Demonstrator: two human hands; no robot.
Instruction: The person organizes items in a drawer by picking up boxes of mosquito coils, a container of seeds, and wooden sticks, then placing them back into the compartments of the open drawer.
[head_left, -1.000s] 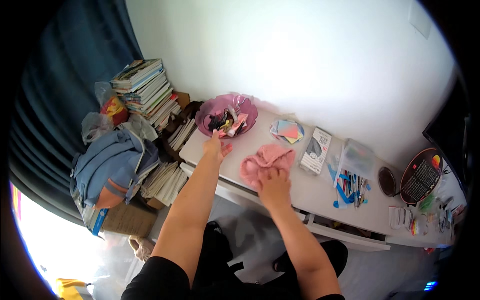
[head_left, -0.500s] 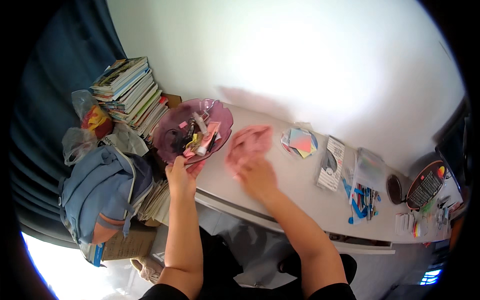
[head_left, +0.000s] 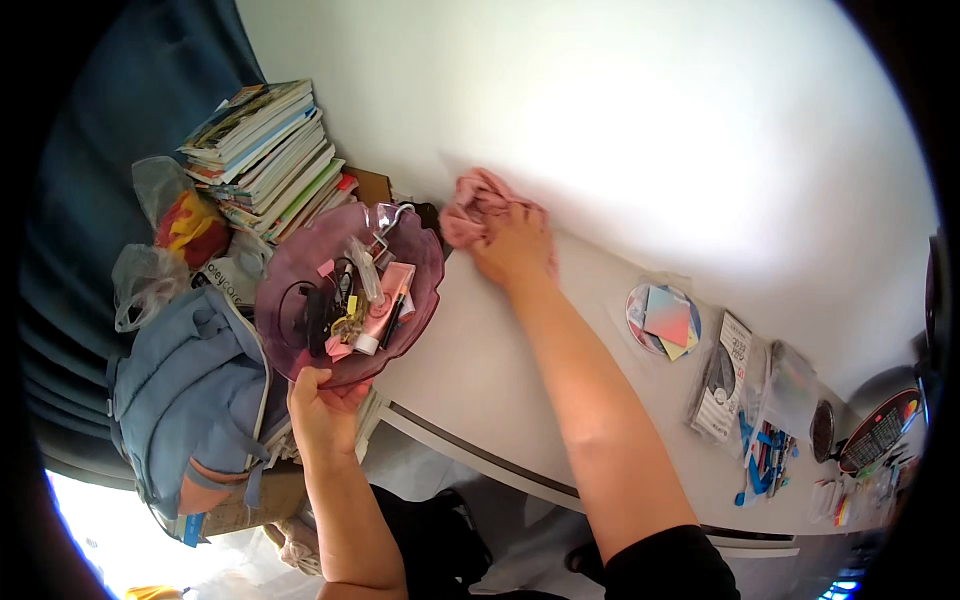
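My left hand (head_left: 325, 410) grips the near rim of a purple glass bowl (head_left: 285, 285), thumb over the edge and fingers beneath. The bowl is held up past the desk's left end and tilts toward me. Inside lie a pink tube (head_left: 387, 305), a black cable (head_left: 312, 310), a metal hook (head_left: 385, 232) and other small items. My right hand (head_left: 515, 245) presses a crumpled pink cloth (head_left: 475, 205) onto the far left corner of the white desk (head_left: 470, 370), beside the wall. Its fingers are bent into the cloth.
A tall stack of books (head_left: 265, 150) and a blue-grey backpack (head_left: 190, 390) stand at the left. Along the desk to the right lie a disc with coloured paper (head_left: 665, 315), a boxed item (head_left: 725, 375), several pens (head_left: 770, 460) and a dark oval mirror-like object (head_left: 880, 435).
My right hand has pushed the pink cloth away from me to the desk's far left corner. The bowl in my left hand has shifted left and slightly nearer.
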